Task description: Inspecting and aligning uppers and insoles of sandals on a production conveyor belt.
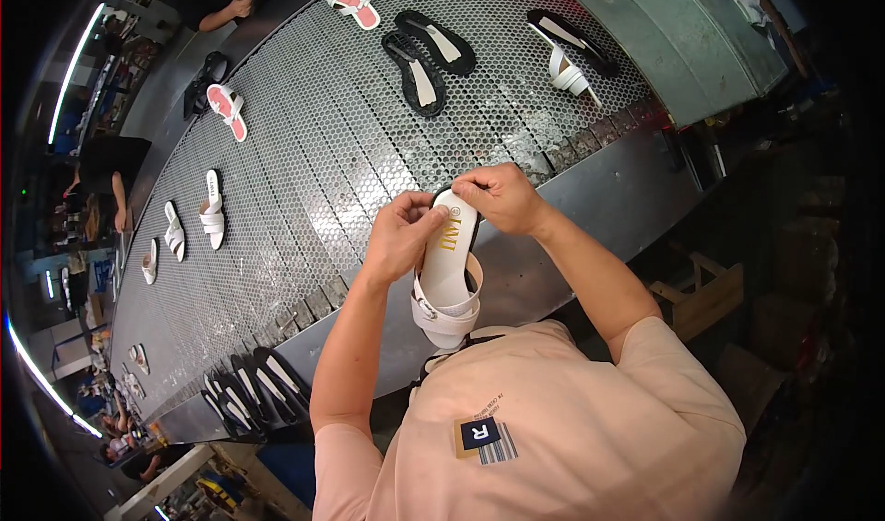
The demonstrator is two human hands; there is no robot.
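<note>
Close in front of my chest I hold a white slide sandal (445, 267) by its heel end, heel away from me and the buckled strap toward me. A black sole edge shows along its right side. My left hand (403, 233) grips the left of the heel, its thumb on the insole. The heel's far right is pinched between the thumb and curled fingers of my right hand (502, 198). Farther out on the perforated metal conveyor (304, 171) lies a pair of black soles (419, 74), pale in the middle.
At the right, a white sandal upper (567, 72) lies by a black sole (576, 40). White sandals (213, 212) and pink-lined ones (350, 3) are spread over the conveyor. Several black soles (258, 387) lean at its near left edge. A grey metal housing (687, 46) covers the right end. Co-workers (111, 175) stand across.
</note>
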